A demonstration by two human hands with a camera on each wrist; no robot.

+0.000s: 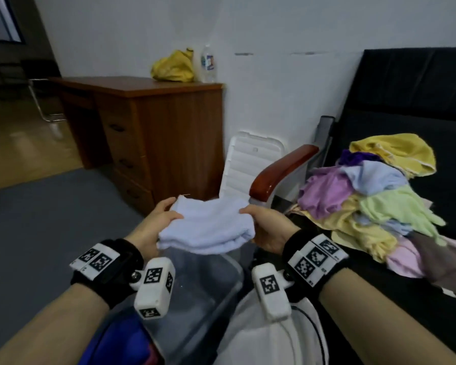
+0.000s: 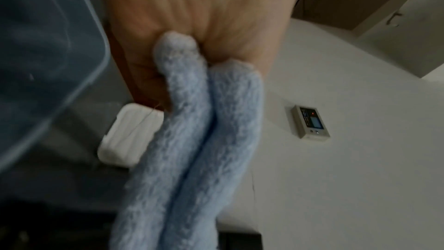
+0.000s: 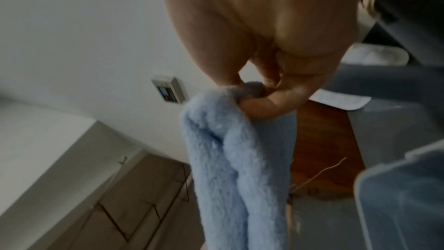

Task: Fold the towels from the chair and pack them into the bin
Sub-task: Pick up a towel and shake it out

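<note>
A folded light blue towel (image 1: 208,227) hangs in the air between my two hands, just above the clear plastic bin (image 1: 208,285). My left hand (image 1: 156,225) grips its left end, and my right hand (image 1: 266,227) pinches its right end. The left wrist view shows the doubled towel (image 2: 192,140) pressed in the left hand (image 2: 192,16). In the right wrist view the right hand's fingers (image 3: 264,105) curl round a corner of the towel (image 3: 235,159). A heap of unfolded towels (image 1: 379,201) in yellow, purple, blue, green and pink lies on the dark chair (image 1: 406,101) at the right.
The bin's white lid (image 1: 250,164) leans against the wall behind the bin. A chair's wooden armrest (image 1: 279,169) juts out beside my right hand. A wooden desk (image 1: 148,122) with a yellow cloth (image 1: 173,67) and a bottle (image 1: 208,63) stands at the back left.
</note>
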